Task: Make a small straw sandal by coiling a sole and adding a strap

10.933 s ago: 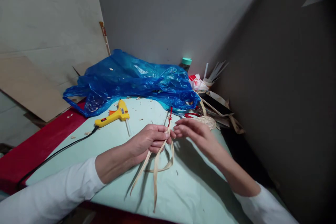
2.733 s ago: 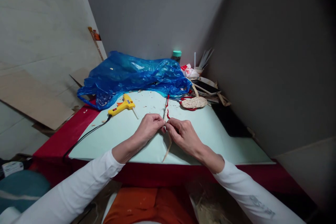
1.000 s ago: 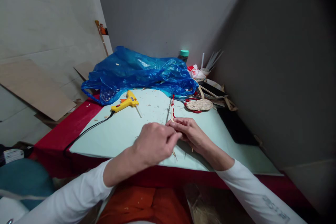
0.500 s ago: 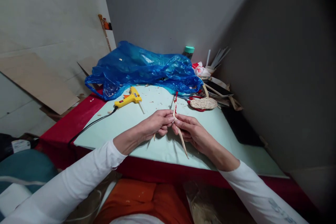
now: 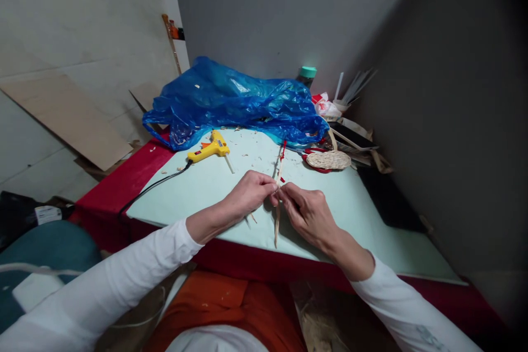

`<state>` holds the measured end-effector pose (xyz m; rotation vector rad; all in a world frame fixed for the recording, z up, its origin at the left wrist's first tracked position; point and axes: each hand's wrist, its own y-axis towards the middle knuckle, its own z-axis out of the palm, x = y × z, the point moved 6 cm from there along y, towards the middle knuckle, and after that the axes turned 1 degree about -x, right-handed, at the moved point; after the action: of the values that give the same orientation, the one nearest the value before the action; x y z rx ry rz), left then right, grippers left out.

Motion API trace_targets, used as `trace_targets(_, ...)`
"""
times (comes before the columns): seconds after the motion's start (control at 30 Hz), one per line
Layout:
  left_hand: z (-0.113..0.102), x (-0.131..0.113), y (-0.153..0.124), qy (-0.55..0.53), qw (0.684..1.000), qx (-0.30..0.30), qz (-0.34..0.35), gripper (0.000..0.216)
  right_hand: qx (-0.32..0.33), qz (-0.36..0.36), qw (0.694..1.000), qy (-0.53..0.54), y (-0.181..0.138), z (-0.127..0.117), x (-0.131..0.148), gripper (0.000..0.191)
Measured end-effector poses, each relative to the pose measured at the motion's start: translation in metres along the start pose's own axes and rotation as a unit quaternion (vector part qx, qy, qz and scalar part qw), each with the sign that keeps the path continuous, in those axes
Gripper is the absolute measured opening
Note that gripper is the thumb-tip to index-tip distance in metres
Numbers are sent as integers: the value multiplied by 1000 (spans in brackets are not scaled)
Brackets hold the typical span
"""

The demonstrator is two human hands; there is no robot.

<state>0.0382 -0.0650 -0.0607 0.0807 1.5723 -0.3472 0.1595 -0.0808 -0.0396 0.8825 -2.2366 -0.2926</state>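
Both hands meet over the front middle of the pale green board. My left hand (image 5: pixel 258 190) pinches a thin pale braided strand (image 5: pixel 279 169) between thumb and fingertips. My right hand (image 5: pixel 307 209) is closed on the same strand, its fingertips touching those of the left. Red string (image 5: pixel 283 149) is tied at the strand's far end, which points toward the blue bag. A loose pale tail (image 5: pixel 277 228) hangs below the fingers, and a shorter end pokes out under my left hand. The exact spot where the strand is gripped is hidden by the fingers.
A yellow glue gun (image 5: pixel 210 148) with a black cord lies at left on the board (image 5: pixel 173 198). Behind it is a crumpled blue plastic bag (image 5: pixel 239 104). At right are an oval woven piece (image 5: pixel 329 160), red-handled scissors (image 5: pixel 312 164) and a black flat panel (image 5: pixel 388 198).
My right hand has turned over, knuckles now raised, its fingertips pinching close by the left. The strand's loose tail has swung left and hangs nearly straight. The whole view has shifted slightly.
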Motion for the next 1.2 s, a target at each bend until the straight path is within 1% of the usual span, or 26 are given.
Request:
trace_targets(0.07,0,0,0,-2,1000,2,2,20,1,-36,999,-18,0,1,2,17)
trace_targets(0.17,-1,-1,0,-6,1000,10,8,24,3,-74,997,-34,-2,4,4,14)
trace_targets(0.23,-2,-2,-1,-4,1000,13,13,27,11,-88,996,-32,-3,5,7,14)
trace_targets(0.3,-2,-3,-2,0,1000,14,16,24,19,-89,996,-18,-3,5,12,18)
trace_targets(0.37,-1,-4,-3,3,1000,18,15,19,5,-67,998,2,-2,0,14,26)
trace_targets(0.43,1,-4,-3,5,1000,27,12,16,-39,-10,999,20,1,-9,10,32)
trace_targets(0.5,2,-4,-3,9,999,36,10,16,-73,57,995,41,4,-16,2,32)
trace_targets(0.53,3,-4,-3,12,999,39,12,17,-75,86,992,54,5,-17,-2,30)
trace_targets(0.6,4,-5,-2,24,999,41,20,18,-48,120,988,88,8,-12,-8,27)
trace_targets(0.73,6,-7,-5,70,995,47,44,19,25,137,977,161,8,3,-13,34)
trace_targets(0.8,6,-9,-7,106,991,44,62,22,45,143,971,185,8,9,-15,35)
trace_targets(0.87,5,-13,-9,151,984,35,84,24,44,148,969,191,8,11,-17,36)
trace_targets(0.97,2,-19,-13,224,968,15,114,28,22,143,973,180,11,8,-18,35)
trace_targets(1.1,-1,-30,-19,322,937,-23,136,37,10,135,975,176,11,5,-19,36)
trace_targets(1.2,-1,-37,-28,378,912,-58,152,33,5,140,972,191,10,5,-20,39)
